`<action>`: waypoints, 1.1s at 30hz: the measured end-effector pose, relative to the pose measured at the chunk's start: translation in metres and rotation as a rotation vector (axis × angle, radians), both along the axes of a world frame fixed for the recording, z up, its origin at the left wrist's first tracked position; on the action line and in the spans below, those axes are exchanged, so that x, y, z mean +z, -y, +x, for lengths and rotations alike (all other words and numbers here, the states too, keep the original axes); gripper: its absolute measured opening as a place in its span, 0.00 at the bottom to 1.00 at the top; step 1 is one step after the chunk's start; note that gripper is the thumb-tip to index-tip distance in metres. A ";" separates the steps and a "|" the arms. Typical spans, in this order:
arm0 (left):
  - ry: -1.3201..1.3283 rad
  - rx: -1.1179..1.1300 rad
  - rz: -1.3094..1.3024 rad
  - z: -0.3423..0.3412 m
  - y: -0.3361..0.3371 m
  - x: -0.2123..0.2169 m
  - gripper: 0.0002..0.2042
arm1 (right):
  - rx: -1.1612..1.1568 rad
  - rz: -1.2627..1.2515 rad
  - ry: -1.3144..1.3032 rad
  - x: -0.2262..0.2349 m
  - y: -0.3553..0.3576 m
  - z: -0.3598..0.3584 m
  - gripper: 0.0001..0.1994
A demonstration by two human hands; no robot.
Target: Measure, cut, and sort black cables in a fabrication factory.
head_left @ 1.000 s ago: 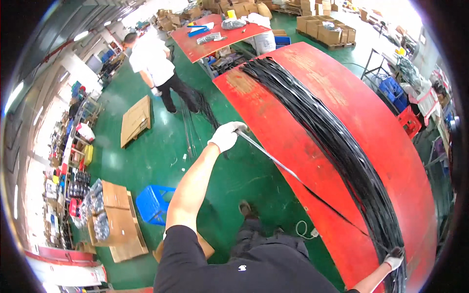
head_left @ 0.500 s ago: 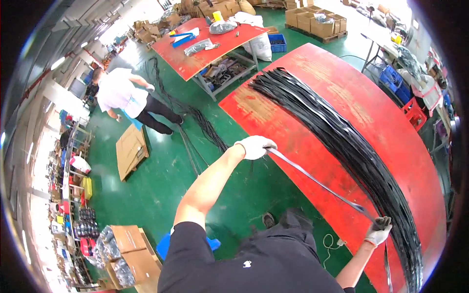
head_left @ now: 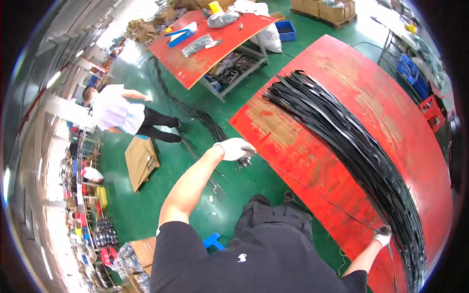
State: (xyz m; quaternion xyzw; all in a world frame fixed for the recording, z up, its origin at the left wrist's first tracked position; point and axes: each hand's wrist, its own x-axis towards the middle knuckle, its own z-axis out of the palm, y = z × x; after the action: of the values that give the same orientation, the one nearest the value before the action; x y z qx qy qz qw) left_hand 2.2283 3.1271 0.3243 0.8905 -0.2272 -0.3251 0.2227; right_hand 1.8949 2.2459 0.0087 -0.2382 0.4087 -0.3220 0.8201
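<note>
A thin dark strip (head_left: pixel 312 188) runs taut between my hands, slanting over the near edge of the red table (head_left: pixel 254 117). My left hand (head_left: pixel 236 148), in a white glove, is closed on one end of it, out past the table's left edge. Lower right, my gloved right hand (head_left: pixel 383 235) has its fingers wrapped round the same strip, and a tail of it hangs on below. Right beside that hand lies a long, thick bundle of black strips (head_left: pixel 342 139), curving along the tabletop.
More long dark strips (head_left: pixel 207 124) trail over the green floor at left. A person in a white shirt (head_left: pixel 115 107) stands beyond flat cardboard (head_left: pixel 140 161). A second red table (head_left: pixel 185 63) holds bags, with a blue crate (head_left: pixel 287 31) nearby. A blue object (head_left: pixel 213 241) sits by my left side.
My left hand has moved left with its end of the strip. The strip, broad before, now looks thin, as if edge-on. My right hand stays on it; the view has shifted slightly.
</note>
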 end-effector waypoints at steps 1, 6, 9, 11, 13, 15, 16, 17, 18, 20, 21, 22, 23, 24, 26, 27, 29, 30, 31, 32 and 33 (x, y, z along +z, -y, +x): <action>-0.168 0.094 0.092 0.016 0.011 0.019 0.18 | -0.105 -0.094 -0.096 -0.014 -0.032 0.009 0.15; -0.320 0.250 0.028 0.066 -0.016 -0.026 0.19 | -0.088 0.175 -0.048 0.024 -0.225 0.107 0.13; -0.259 0.247 -0.148 0.094 -0.028 -0.105 0.20 | 0.008 0.074 -0.235 0.051 -0.318 0.158 0.12; -0.227 0.126 0.006 0.109 0.000 -0.129 0.28 | -0.024 0.079 -0.188 0.020 -0.357 0.176 0.11; -0.121 -0.009 0.092 0.101 0.026 -0.151 0.32 | 0.113 0.082 -0.136 0.013 -0.409 0.193 0.13; -0.049 -0.187 0.021 0.086 0.047 -0.189 0.43 | 0.038 0.252 -0.204 0.028 -0.462 0.220 0.18; -0.033 -0.266 -0.039 0.083 0.072 -0.180 0.46 | 0.074 0.270 -0.105 0.035 -0.483 0.224 0.19; -0.013 -0.324 -0.091 0.077 0.091 -0.171 0.48 | 0.108 0.360 0.066 0.049 -0.499 0.231 0.19; -0.041 -0.312 -0.240 0.068 0.106 -0.168 0.50 | 0.040 0.433 0.072 0.077 -0.519 0.249 0.19; -0.145 -0.263 -0.534 0.055 0.140 -0.168 0.51 | -0.013 0.486 0.085 0.135 -0.549 0.287 0.18; -0.220 -0.226 -0.684 0.053 0.154 -0.167 0.50 | 0.005 0.464 0.095 0.152 -0.558 0.302 0.17; -0.441 -0.108 -0.675 0.056 0.159 -0.153 0.48 | 0.014 0.423 0.134 0.159 -0.560 0.311 0.16; -0.654 0.019 -0.661 0.061 0.159 -0.141 0.46 | 0.052 0.315 0.113 0.176 -0.563 0.321 0.15; -0.599 0.056 -0.773 0.068 0.162 -0.148 0.39 | 0.053 0.329 0.185 0.187 -0.558 0.328 0.14; -0.999 -0.025 -0.693 0.105 0.137 -0.137 0.21 | 0.079 0.327 0.341 0.187 -0.535 0.327 0.14; -1.021 -0.121 -0.582 0.127 0.117 -0.124 0.17 | 0.110 0.309 0.426 0.183 -0.524 0.326 0.13; -0.861 -0.304 -0.427 0.157 0.069 -0.129 0.18 | 0.101 0.246 0.385 0.184 -0.518 0.335 0.17; -0.798 -0.328 -0.402 0.170 0.043 -0.127 0.18 | 0.107 0.212 0.366 0.174 -0.511 0.335 0.18; -0.818 -0.372 -0.336 0.185 0.018 -0.131 0.17 | 0.113 0.178 0.346 0.161 -0.505 0.335 0.20; -0.826 -0.350 -0.235 0.196 -0.008 -0.135 0.16 | 0.082 0.208 0.305 0.151 -0.506 0.337 0.20; -0.794 -0.322 -0.211 0.206 -0.034 -0.132 0.15 | 0.053 0.239 0.263 0.141 -0.508 0.341 0.21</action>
State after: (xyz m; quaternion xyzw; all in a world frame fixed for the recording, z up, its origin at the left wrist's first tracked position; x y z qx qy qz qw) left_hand 2.4343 3.1613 0.1925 0.6221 -0.2918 -0.6477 0.3292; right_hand 2.2358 2.7536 0.1494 -0.1054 0.3268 -0.2779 0.8971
